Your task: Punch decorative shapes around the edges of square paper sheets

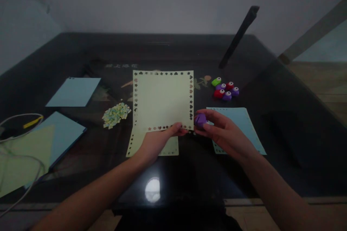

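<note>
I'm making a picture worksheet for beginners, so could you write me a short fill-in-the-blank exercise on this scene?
1. The punch in the right hand is coloured ____.
2. In view, the paper bits lie to the ____ of the sheet held by the left hand.
3. In the punch cluster, ____ punches are red.
4. The paper partly hidden by the right hand is light ____.

Missing words: purple; left; two; blue.

Back wall: plain, pale grey, running behind the table.
Left wall: pale, faintly bluish.
Table: black, glossy, with pale characters and a flower print on its top.
Floor: light brown, seen at right and below the front edge.
Light: dim overall; one round white reflection shines near the front.
</note>
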A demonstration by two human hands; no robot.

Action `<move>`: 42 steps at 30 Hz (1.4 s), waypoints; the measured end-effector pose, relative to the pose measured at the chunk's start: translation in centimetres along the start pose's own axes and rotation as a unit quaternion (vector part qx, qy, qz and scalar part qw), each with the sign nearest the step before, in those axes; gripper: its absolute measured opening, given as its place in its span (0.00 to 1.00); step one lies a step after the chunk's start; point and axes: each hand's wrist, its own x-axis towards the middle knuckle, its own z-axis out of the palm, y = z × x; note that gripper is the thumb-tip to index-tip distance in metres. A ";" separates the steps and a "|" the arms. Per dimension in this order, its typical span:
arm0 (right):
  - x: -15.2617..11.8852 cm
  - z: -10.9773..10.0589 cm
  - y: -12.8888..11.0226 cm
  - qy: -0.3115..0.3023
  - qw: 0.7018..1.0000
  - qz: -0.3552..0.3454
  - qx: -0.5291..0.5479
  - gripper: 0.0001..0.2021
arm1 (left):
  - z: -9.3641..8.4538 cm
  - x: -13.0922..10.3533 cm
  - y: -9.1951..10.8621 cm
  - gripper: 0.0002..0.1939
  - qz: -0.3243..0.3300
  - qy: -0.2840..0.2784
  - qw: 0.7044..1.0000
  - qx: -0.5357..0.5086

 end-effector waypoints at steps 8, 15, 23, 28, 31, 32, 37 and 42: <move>0.1 0.6 0.9 0.030 0.998 0.054 0.008 0.17 | -0.4 -0.8 1.2 0.18 0.001 -0.026 0.987 0.157; 0.2 0.7 1.1 0.019 0.998 0.059 -0.009 0.15 | -0.7 -0.8 1.2 0.18 0.033 -0.026 0.980 0.194; -0.1 1.1 1.4 0.022 0.998 0.042 -0.043 0.15 | -0.8 -0.6 0.8 0.17 0.043 -0.038 0.977 0.207; -0.1 1.2 1.6 0.025 0.997 0.046 -0.051 0.16 | -0.5 -0.7 0.9 0.16 0.035 -0.073 0.974 0.211; -0.1 1.3 1.8 0.034 0.997 0.053 -0.051 0.17 | -0.4 -0.8 0.6 0.16 0.055 -0.053 0.962 0.263; -0.1 1.4 1.9 0.035 0.997 0.052 -0.049 0.17 | -0.4 -0.7 0.4 0.16 0.065 -0.045 0.958 0.276; -0.1 1.4 2.3 0.019 0.998 0.055 -0.029 0.15 | -0.5 -0.6 0.3 0.16 0.062 -0.048 0.961 0.265; -0.1 1.4 2.2 0.025 0.997 0.074 -0.004 0.15 | -0.5 -0.3 0.6 0.16 0.041 -0.045 0.958 0.279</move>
